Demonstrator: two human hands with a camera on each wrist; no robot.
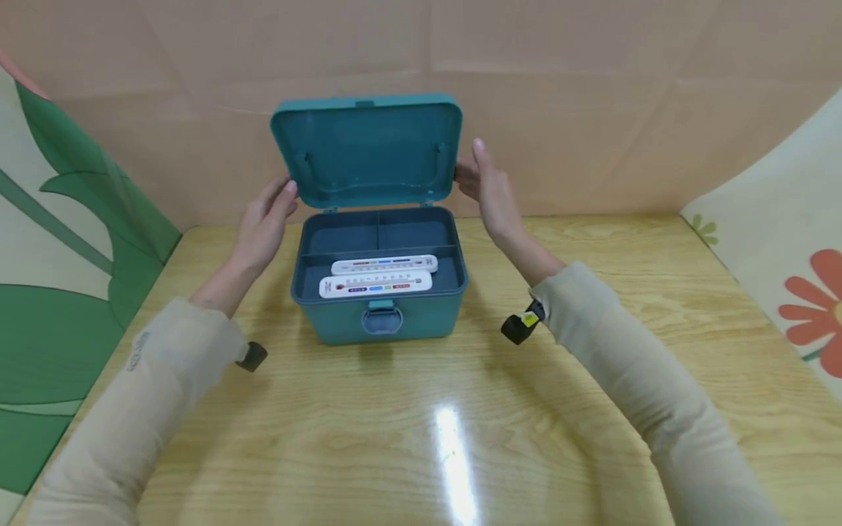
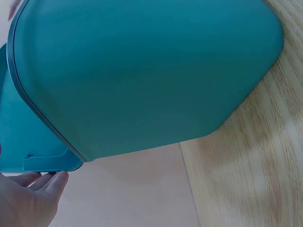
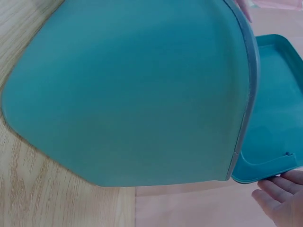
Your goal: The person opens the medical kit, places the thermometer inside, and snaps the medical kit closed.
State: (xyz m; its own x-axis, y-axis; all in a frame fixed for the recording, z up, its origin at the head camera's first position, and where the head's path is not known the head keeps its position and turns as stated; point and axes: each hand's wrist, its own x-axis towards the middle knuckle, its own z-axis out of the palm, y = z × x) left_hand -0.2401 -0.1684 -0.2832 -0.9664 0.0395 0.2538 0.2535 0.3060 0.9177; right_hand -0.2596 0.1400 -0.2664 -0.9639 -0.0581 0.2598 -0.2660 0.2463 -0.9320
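Note:
A teal storage box (image 1: 388, 321) stands on the table with its lid (image 1: 368, 150) raised at the back. Two white thermometers (image 1: 376, 283) lie side by side in the front compartment, printed with scales and coloured marks. At the lid's lower left side my left hand (image 1: 263, 226) touches the edge, its fingertips against the outer face in the left wrist view. My right hand (image 1: 493, 193) is at the lid's right side, thumb pointing up and away from the lid. Its fingers (image 3: 281, 187) reach behind the lid and are partly hidden.
Dividers split the box's dark inner tray (image 1: 345, 232) into two rear compartments and one long front one. The wood-grain table (image 1: 368, 438) runs back to a tan backdrop (image 1: 566, 109). Printed panels with leaves (image 1: 59, 343) and flowers (image 1: 818, 299) flank it.

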